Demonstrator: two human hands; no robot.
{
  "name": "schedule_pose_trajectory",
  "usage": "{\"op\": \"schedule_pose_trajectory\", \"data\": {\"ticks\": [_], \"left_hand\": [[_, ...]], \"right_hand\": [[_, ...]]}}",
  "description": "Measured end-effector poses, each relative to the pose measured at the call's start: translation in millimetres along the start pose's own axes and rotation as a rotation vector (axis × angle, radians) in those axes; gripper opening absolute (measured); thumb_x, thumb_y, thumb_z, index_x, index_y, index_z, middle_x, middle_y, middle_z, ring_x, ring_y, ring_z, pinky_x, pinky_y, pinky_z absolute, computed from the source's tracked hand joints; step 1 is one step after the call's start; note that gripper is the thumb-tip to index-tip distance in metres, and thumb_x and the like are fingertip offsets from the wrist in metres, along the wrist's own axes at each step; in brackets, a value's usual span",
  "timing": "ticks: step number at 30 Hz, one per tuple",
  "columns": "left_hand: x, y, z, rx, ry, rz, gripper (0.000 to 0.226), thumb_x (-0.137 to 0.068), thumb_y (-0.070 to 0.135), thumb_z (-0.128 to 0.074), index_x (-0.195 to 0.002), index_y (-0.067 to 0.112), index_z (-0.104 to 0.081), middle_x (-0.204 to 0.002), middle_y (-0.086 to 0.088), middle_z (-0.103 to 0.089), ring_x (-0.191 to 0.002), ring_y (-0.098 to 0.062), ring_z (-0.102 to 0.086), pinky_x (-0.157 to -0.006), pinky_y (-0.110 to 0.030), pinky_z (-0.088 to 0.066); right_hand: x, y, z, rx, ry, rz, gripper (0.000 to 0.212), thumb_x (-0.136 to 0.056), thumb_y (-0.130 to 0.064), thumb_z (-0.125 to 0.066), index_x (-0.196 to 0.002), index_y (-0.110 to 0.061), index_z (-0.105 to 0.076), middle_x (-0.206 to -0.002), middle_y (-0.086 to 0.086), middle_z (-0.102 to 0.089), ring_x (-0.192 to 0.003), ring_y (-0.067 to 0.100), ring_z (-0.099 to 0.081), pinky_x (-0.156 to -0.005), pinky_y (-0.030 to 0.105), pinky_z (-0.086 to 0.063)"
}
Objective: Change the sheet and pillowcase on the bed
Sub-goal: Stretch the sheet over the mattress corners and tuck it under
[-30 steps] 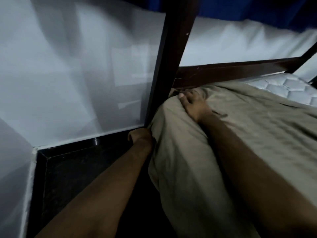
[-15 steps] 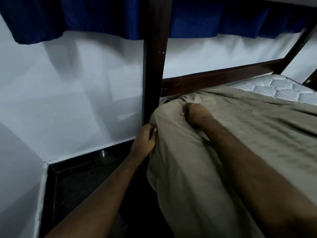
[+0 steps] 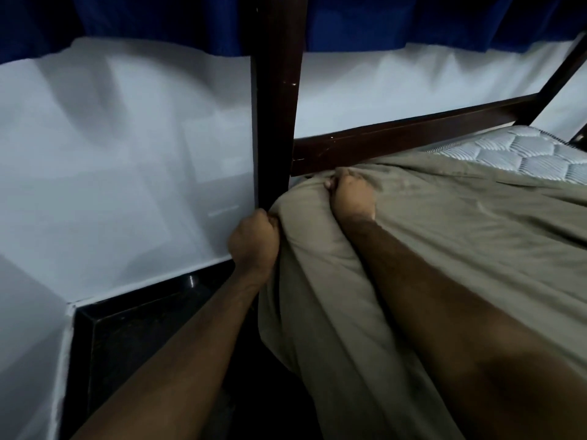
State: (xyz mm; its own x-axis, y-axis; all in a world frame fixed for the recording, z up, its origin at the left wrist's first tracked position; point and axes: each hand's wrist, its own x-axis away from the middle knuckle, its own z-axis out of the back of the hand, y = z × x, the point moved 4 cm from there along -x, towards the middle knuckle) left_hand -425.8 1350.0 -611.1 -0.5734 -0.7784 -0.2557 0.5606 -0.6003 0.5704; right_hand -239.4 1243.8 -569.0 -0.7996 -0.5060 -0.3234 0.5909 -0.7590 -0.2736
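A khaki-green sheet [image 3: 460, 236] covers the near corner of the mattress and hangs down its side. My left hand [image 3: 254, 241] grips the sheet's edge at the side of the corner, beside the dark bedpost [image 3: 274, 100]. My right hand [image 3: 351, 193] is fisted in the sheet on top of the corner, just below the dark wooden rail [image 3: 413, 138]. At the far right the white quilted mattress [image 3: 524, 152] shows bare beyond the sheet.
A white wall [image 3: 127, 154] stands close on the left, with a black skirting [image 3: 143, 306] and dark floor below. Blue fabric [image 3: 143, 23] hangs from the upper bunk across the top. A second post [image 3: 562, 68] slants at the far right.
My left hand rose from low beside the post and closed on the sheet's edge. My right hand curled from lying flat into a fist in the sheet. The view tilted up.
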Motion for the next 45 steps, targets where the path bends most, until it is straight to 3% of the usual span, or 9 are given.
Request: {"op": "schedule_pose_trajectory", "data": {"ticks": [3, 7, 15, 22, 26, 30, 32, 37, 45], "left_hand": [[-7.9, -5.5, -2.1, -0.045, 0.019, 0.07, 0.03, -0.099, 0.027, -0.05, -0.099, 0.004, -0.068, -0.101, -0.023, -0.069, -0.094, -0.042, -0.066, -0.072, -0.038, -0.044], [-16.3, -71.6, -8.1, -0.092, -0.213, 0.367, 0.032, -0.099, 0.025, -0.051, -0.118, 0.003, -0.064, -0.127, -0.024, -0.062, -0.114, -0.04, -0.061, -0.09, -0.04, -0.048], [42.5, -24.7, 0.9, 0.222, -0.252, -0.018, 0.031, -0.091, 0.036, -0.049, -0.099, 0.011, -0.067, -0.101, -0.02, -0.071, -0.096, -0.038, -0.067, -0.076, -0.045, -0.054], [61.0, -35.6, -11.4, 0.386, -0.332, 0.084, 0.033, -0.1, 0.035, -0.057, -0.116, 0.006, -0.056, -0.115, -0.02, -0.066, -0.108, -0.033, -0.062, -0.08, -0.034, -0.043], [62.1, -28.4, -17.3, 0.432, -0.354, 0.047, 0.038, -0.095, 0.05, -0.052, -0.103, 0.013, -0.055, -0.107, -0.019, -0.066, -0.1, -0.036, -0.065, -0.077, -0.036, -0.045], [51.3, -24.0, -13.1, 0.144, -0.299, -0.028, 0.041, -0.1, 0.046, -0.048, -0.126, 0.014, -0.057, -0.12, -0.019, -0.065, -0.108, -0.04, -0.063, -0.08, -0.04, -0.048], [45.0, -27.7, -5.0, 0.052, -0.215, -0.066, 0.032, -0.1, 0.04, -0.049, -0.119, 0.016, -0.059, -0.114, -0.017, -0.067, -0.102, -0.039, -0.065, -0.075, -0.038, -0.047], [21.1, -54.9, 13.7, 0.026, -0.117, 0.046, 0.015, -0.098, 0.03, -0.047, -0.094, 0.019, -0.057, -0.105, -0.014, -0.068, -0.096, -0.035, -0.064, -0.069, -0.032, -0.039], [46.0, -40.4, -26.1, 0.248, -0.167, 0.121, 0.026, -0.1, 0.021, -0.049, -0.118, 0.005, -0.057, -0.118, -0.027, -0.064, -0.109, -0.043, -0.061, -0.086, -0.044, -0.047]], "right_hand": [[-1.6, 0.8, 1.2, -0.026, 0.054, -0.007, 0.032, -0.101, -0.037, -0.052, -0.114, -0.009, -0.062, -0.113, 0.016, -0.066, -0.108, 0.035, -0.061, -0.085, 0.039, -0.047], [-1.4, -1.1, 2.7, 0.012, 0.097, -0.01, 0.034, -0.102, -0.038, -0.049, -0.112, -0.009, -0.062, -0.112, 0.016, -0.066, -0.105, 0.035, -0.062, -0.082, 0.039, -0.046], [-2.7, -4.9, 6.7, 0.068, 0.055, -0.059, 0.035, -0.104, -0.031, -0.044, -0.118, -0.006, -0.063, -0.115, 0.021, -0.068, -0.106, 0.038, -0.065, -0.085, 0.042, -0.052], [44.7, -17.7, 22.1, -0.081, -0.019, -0.042, 0.048, -0.105, -0.041, -0.039, -0.127, -0.002, -0.057, -0.119, 0.027, -0.064, -0.112, 0.041, -0.06, -0.09, 0.044, -0.047], [102.4, -26.1, 31.2, -0.019, -0.027, 0.071, 0.062, -0.101, -0.057, -0.038, -0.135, -0.007, -0.05, -0.129, 0.023, -0.058, -0.118, 0.04, -0.053, -0.095, 0.046, -0.046], [100.8, -21.4, 41.5, 0.005, -0.122, 0.13, 0.047, -0.098, -0.048, -0.054, -0.119, -0.006, -0.056, -0.121, 0.02, -0.056, -0.109, 0.039, -0.055, -0.087, 0.043, -0.047], [90.9, -28.3, 39.9, 0.011, -0.177, 0.166, 0.034, -0.1, -0.037, -0.054, -0.117, -0.007, -0.058, -0.119, 0.019, -0.06, -0.108, 0.038, -0.059, -0.087, 0.04, -0.047], [74.4, -51.2, 41.2, 0.129, -0.1, 0.158, 0.035, -0.105, -0.031, -0.042, -0.129, -0.007, -0.051, -0.127, 0.017, -0.059, -0.113, 0.034, -0.06, -0.084, 0.043, -0.048], [64.3, -37.2, 27.2, 0.071, -0.005, 0.113, 0.033, -0.101, -0.035, -0.05, -0.119, -0.008, -0.057, -0.121, 0.013, -0.06, -0.11, 0.032, -0.059, -0.083, 0.042, -0.049]]}}
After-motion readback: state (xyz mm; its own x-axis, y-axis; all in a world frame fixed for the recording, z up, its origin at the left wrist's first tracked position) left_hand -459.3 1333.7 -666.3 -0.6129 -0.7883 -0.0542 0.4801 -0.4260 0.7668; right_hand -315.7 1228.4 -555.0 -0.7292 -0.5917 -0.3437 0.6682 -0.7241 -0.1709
